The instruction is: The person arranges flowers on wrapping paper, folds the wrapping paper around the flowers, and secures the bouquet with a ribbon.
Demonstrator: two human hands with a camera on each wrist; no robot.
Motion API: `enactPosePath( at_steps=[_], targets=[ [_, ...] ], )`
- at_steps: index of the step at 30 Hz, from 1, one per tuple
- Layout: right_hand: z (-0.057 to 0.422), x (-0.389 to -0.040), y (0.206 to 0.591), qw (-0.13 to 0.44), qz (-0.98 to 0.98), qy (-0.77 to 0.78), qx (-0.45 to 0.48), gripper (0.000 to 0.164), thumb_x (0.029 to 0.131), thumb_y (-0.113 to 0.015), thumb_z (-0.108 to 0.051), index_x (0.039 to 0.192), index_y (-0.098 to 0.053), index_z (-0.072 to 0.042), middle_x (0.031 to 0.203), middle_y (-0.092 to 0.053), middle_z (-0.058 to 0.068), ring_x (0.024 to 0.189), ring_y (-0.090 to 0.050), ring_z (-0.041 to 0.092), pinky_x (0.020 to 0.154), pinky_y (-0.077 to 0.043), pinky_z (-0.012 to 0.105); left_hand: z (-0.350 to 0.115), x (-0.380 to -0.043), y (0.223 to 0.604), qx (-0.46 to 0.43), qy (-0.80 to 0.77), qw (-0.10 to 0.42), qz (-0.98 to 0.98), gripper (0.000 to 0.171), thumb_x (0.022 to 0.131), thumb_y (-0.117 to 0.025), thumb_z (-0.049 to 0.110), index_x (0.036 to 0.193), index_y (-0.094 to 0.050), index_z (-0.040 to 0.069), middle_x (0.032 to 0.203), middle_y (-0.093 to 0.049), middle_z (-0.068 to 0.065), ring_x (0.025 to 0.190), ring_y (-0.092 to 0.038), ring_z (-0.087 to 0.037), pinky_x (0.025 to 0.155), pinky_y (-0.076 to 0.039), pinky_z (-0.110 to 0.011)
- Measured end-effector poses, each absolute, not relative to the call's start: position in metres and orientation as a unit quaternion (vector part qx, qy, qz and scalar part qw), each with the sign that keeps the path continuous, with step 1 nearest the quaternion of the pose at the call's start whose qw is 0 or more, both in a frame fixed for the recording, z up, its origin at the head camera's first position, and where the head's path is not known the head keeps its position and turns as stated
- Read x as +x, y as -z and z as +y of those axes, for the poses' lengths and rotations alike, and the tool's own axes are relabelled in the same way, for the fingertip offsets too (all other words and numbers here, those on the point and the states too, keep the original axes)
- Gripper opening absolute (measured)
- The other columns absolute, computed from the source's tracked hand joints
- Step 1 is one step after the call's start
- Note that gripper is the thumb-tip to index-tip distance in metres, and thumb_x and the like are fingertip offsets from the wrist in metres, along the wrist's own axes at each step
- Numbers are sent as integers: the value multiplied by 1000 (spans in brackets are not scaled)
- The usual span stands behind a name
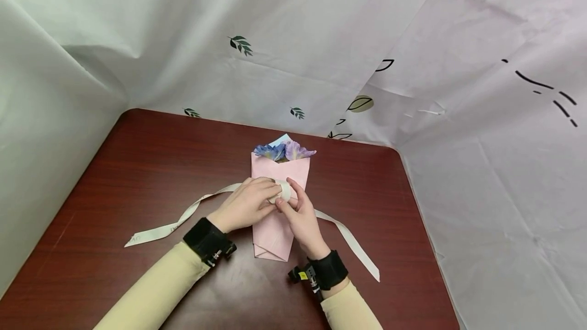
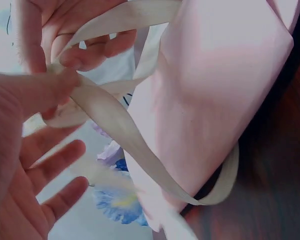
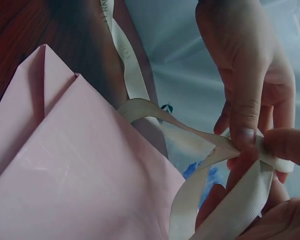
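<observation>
A bouquet wrapped in pink paper (image 1: 275,233) lies on the table, a blue flower (image 1: 270,152) and a lilac flower (image 1: 297,150) showing at its far end. Over its middle, my left hand (image 1: 247,202) pinches a cream ribbon (image 2: 115,117) between thumb and fingers, its other fingers spread. My right hand (image 1: 300,218) pinches the same ribbon from the other side, close against the left fingertips. In the right wrist view the ribbon (image 3: 240,210) forms loops where both hands meet. The part of the ribbon beneath the bouquet is hidden.
One ribbon tail trails left over the dark red wooden table (image 1: 183,146), the other runs to the right front. White fabric (image 1: 183,39) with printed leaves hangs behind and at both sides. Each wrist wears a black strap (image 1: 206,241) with a small camera.
</observation>
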State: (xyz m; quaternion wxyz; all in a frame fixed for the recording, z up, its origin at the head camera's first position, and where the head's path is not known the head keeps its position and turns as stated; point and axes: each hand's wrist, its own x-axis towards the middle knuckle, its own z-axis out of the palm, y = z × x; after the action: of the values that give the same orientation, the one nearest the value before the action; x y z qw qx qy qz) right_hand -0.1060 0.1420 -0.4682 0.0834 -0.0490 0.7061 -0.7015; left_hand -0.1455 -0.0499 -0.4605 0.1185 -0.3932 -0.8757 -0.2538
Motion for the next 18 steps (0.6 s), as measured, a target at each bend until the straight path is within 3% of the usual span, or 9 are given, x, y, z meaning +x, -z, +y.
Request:
enactPosePath(
  at_steps=[3,7,12,18],
  targets=[
    [142,-107,466,80,715,694,-37,65,101,-63,-14,158,-32,-17,101,-74,21,98,-71,26,95,-52,51,-51,-147,463,-390,276,113,-871,45,91,-76,29,134,-65,18,111,-69,5,111,-60,-16,93,-45,-44],
    [142,-108,462,86,716,692,-31,62,102,-62,-11,157,-33,-13,96,-71,28,100,-66,47,96,-45,64,-53,-149,464,-388,296,109,-866,48,91,-77,28,137,-63,22,89,-63,12,91,-55,-10,87,-44,-39],
    [141,-107,464,69,723,687,-20,59,102,-63,-19,156,-38,-19,93,-71,29,98,-67,48,94,-50,59,-54,-149,465,-376,308,102,-868,51,89,-79,27,138,-65,24,75,-55,14,82,-50,-8,80,-41,-34],
    [142,-109,470,52,727,685,-17,61,102,-64,-19,157,-37,-18,90,-64,36,97,-66,51,91,-54,52,-53,-149,464,-366,300,101,-875,29,89,-79,25,118,-76,23,83,-64,12,87,-55,-11,83,-43,-35]
  ],
)
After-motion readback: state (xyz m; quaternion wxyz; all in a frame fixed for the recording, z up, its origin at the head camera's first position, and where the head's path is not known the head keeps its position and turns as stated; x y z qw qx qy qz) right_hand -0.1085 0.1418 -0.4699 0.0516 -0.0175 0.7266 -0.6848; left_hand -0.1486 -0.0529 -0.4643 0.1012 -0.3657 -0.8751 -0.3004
